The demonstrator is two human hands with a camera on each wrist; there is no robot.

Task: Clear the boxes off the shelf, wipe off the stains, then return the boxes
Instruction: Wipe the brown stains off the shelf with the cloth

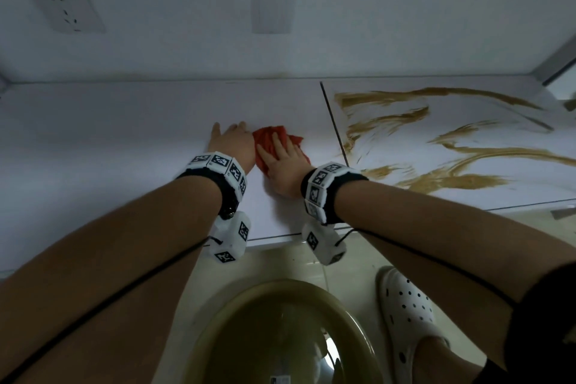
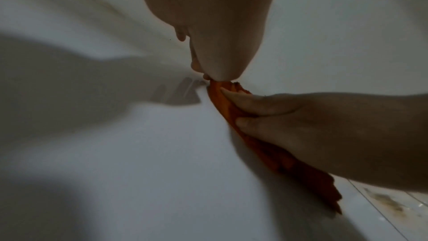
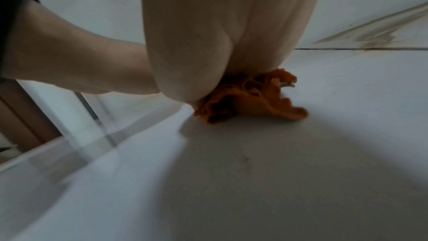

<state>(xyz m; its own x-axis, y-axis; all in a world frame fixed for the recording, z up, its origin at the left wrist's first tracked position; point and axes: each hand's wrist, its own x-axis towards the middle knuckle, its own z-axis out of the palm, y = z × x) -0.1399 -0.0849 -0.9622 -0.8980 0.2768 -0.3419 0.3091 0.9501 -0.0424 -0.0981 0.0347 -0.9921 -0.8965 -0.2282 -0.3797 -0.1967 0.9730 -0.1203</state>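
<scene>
A crumpled red-orange cloth [image 1: 267, 135] [image 2: 277, 157] [image 3: 254, 102] lies on the white shelf [image 1: 124, 134], just left of a dark seam [image 1: 333, 121]. My right hand [image 1: 282, 153] [image 2: 266, 113] [image 3: 231, 43] presses flat on the cloth with straight fingers. Beside it on the left, my left hand [image 1: 230, 137] [image 2: 208, 52] rests flat on the bare shelf, its fingertips at the cloth's edge. Brown smeared stains [image 1: 389, 117] [image 2: 389, 202] [image 3: 375, 38] cover the shelf panel right of the seam. No boxes are in view.
A wall socket [image 1: 68, 9] and a blank plate [image 1: 272, 9] sit on the white back wall. Below the shelf's front edge stand a round olive basin [image 1: 280, 321] and my foot in a white clog [image 1: 405, 305] on the tiled floor.
</scene>
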